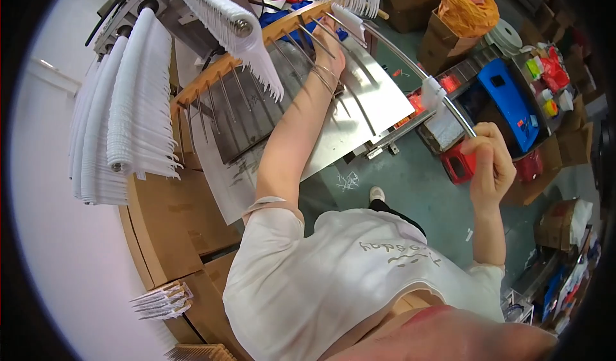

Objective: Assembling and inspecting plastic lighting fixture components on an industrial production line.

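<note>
Right hand (491, 162) is wrapped tight around one end of a long metal rod (457, 113), beside the shiny surface (388, 104). Left hand (329, 45) is at the wooden bar (282, 29); I can't tell its grip. White fringes (141, 95) hang on the left.

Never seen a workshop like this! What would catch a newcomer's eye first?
Likely the white fringed bundles hanging at upper left. Next, the long metal rod slanting down right of centre, its lower end held in the right fingers. The bright orange bag at top right also stands out.
</note>
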`<state>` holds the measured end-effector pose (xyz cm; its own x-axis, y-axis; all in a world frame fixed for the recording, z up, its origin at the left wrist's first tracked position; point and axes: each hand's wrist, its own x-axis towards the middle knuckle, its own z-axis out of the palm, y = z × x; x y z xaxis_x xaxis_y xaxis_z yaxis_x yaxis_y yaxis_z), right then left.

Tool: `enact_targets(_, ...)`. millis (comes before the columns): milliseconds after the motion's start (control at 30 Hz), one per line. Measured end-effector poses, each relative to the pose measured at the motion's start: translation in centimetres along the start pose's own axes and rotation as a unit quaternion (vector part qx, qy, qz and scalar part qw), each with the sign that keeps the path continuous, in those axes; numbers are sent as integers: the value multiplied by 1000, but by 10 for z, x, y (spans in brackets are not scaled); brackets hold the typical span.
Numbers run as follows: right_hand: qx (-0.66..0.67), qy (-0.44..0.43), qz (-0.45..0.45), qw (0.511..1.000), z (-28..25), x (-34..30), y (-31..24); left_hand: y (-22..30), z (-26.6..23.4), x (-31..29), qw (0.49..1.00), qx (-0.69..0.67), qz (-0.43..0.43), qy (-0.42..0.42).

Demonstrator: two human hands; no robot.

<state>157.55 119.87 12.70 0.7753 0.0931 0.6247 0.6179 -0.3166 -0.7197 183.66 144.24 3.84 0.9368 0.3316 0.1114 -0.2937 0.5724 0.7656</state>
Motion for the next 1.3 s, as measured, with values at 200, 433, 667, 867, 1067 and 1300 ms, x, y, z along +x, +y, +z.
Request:
enact_targets(200, -15, -16, -10, 1000, 28, 42, 19, -3, 9, -16, 996, 30, 38, -72)
enact_targets(433, -13, -12, -12, 1000, 12, 13, 17, 21, 21, -96, 961, 190, 88, -180)
enact_targets(667, 131, -65, -38, 989, -44, -58, 30, 64, 22, -208, 969, 65, -123, -206)
enact_targets(867, 228, -137, 115, 957, -14, -51, 43, 112, -57, -263, 965, -8, -253, -67)
enact_targets(1067, 88, -317, 149, 932, 65, 16, 75, 158, -120, -256, 960, 30, -269, 78)
enact_targets(1300, 148, -363, 129, 911, 184, 116, 144, 172, -173, -164, 953, -103, -271, 88)
